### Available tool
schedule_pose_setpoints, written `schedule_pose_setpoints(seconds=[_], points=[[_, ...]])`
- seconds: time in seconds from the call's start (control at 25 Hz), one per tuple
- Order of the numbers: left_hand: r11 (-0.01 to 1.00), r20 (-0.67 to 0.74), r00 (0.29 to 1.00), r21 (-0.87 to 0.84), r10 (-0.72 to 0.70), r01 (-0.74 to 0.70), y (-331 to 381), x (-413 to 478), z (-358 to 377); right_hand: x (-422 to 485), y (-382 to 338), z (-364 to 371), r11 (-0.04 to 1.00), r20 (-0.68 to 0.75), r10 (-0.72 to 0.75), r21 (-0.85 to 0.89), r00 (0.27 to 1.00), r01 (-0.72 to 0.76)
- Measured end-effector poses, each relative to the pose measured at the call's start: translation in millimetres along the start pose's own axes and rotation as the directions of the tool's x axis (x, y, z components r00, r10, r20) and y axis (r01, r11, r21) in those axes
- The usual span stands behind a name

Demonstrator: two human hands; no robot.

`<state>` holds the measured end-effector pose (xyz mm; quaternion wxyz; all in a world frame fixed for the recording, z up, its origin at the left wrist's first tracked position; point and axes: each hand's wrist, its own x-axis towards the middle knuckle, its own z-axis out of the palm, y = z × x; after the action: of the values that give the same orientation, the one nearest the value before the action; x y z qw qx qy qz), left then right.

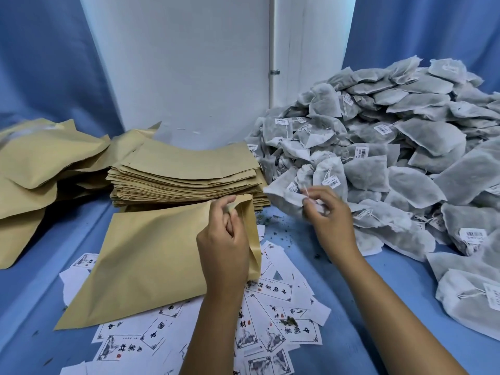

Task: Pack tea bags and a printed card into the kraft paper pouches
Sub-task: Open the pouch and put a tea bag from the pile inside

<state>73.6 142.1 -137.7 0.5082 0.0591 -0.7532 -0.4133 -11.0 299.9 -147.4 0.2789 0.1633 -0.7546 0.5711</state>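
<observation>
Two hands, one kraft pouch held open, one tea bag at its mouth.

Nearest, more than a dozen printed cards [273,309] lie scattered along the near edge of the blue table [378,307]. Over them the left hand [224,244] pinches the open mouth of a single kraft pouch [151,263]. Just right of that mouth, the right hand [328,212] pinches one tea bag [284,196]. Behind sits one stack of flat pouches [186,180], a loose filled batch [40,169] at the left edge, and an uncountable heap of tea bags [405,142] toward the far right corner.
</observation>
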Motion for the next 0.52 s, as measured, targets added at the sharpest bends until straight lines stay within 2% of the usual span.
schedule_pose_setpoints(seconds=[0.04, 0.12, 0.24, 0.4, 0.48, 0.52], points=[[1.000, 0.007, 1.000, 0.007, -0.004, 0.004, 0.5, -0.5, 0.0, 0.0, -7.3, -2.1, 0.978, 0.039, 0.053, 0.198, 0.998, -0.060], [1.000, 0.017, 1.000, 0.014, -0.014, 0.014, 2.2, -1.1, -0.1, -5.1, -18.1, 5.1, 0.915, 0.169, 0.123, 0.362, 0.978, -0.177], [1.000, 0.040, 0.999, -0.004, 0.013, -0.012, 4.5, -2.4, 0.5, -25.0, -23.3, 31.7, 0.935, 0.263, 0.208, 0.231, 0.942, -0.271], [1.000, 0.002, 1.000, -0.002, -0.020, 0.020, 5.6, -1.7, -0.1, -32.4, -24.9, 42.3, 0.974, 0.299, 0.225, -0.102, 0.927, -0.203], [0.999, -0.008, 0.999, -0.003, -0.036, 0.036, 5.4, -1.2, 0.5, -32.2, -25.5, 37.6, 0.967, 0.380, 0.247, -0.034, 0.892, -0.253], [1.000, 0.007, 1.000, -0.009, -0.027, 0.027, 6.5, -2.0, 1.7, -33.6, -28.3, 36.0, 0.939, 0.465, 0.255, 0.093, 0.848, -0.333]])
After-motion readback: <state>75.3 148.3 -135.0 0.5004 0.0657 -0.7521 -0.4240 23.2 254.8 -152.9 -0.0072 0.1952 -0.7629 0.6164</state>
